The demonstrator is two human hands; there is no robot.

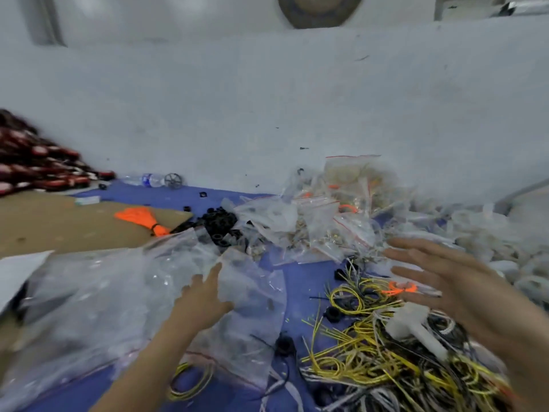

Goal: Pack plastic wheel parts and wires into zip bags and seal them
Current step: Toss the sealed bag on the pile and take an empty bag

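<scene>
Under our left hand (pixel 205 295) lay the first lot: a loose heap of clear zip bags (pixel 118 292). The hand rested flat on it with fingers stretched forward. We could not tell through the blur whether any finger pinched the plastic.

Our right hand (pixel 439 281) hung with fingers spread, holding nothing. Beneath and just behind it we recorded:
- a tangle of yellow, black and white wires (pixel 371 361) on the blue mat (pixel 306 281);
- one white plastic piece (pixel 413 325) lying on the tangle;
- a small orange loop (pixel 399 288) close under the fingers.

Between the two hands:
- a single black wheel part (pixel 285 346) on the mat.

Beside the left forearm:
- a small coil of yellow wire (pixel 190 382).

Beyond the left fingertips:
- a pile of black wheel parts (pixel 221 224);
- to its left, an orange bundle (pixel 139 218) on brown cardboard (pixel 59 221).

Beyond the right fingertips:
- a mound of filled bags with red seal strips (pixel 326 221), touching the black pile.

Farthest from the left hand, against the wall:
- a water bottle (pixel 148 179) on its side.
</scene>
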